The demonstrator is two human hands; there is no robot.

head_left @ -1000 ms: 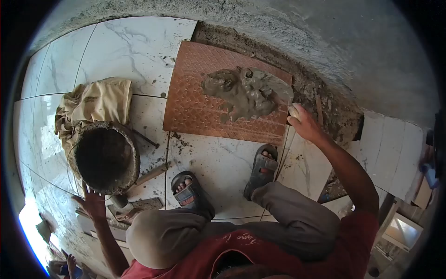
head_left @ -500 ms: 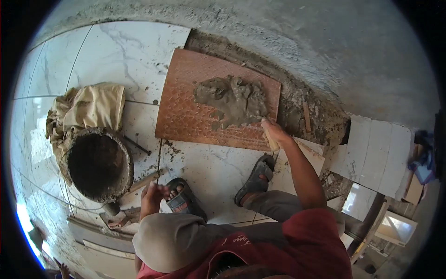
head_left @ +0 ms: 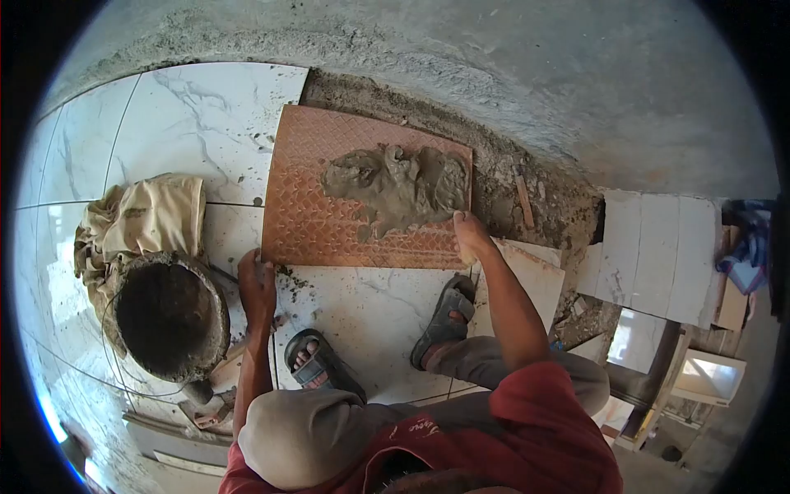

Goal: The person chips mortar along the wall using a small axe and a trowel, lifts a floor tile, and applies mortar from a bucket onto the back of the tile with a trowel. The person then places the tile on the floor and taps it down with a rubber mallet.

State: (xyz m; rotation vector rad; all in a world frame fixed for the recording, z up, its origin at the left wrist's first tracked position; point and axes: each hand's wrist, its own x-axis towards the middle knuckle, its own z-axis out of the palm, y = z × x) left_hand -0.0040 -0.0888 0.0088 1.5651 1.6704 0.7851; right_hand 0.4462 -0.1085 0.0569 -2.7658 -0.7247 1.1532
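A reddish-brown tile [head_left: 304,173] lies with its ridged back upward, carrying a heap of wet grey mortar [head_left: 399,189]. My left hand [head_left: 257,284] is at the tile's near left corner, its fingers closed on the edge. At the near right edge, my right hand [head_left: 472,237] is closed round the pale handle of what looks like a trowel [head_left: 468,257]; its blade is not visible, and the fingers lie close to the mortar and the tile edge.
A mortar-crusted bucket [head_left: 169,317] stands at the left beside a crumpled beige cloth [head_left: 156,216]. White marbled floor tiles [head_left: 206,115] lie around. Rough ground [head_left: 527,177] runs along the grey wall [head_left: 559,74]. My sandalled feet are just below the tile.
My left hand has reached forward from beside my knee to the tile's near left corner. My right hand stays at the right edge. The whole view has shifted slightly.
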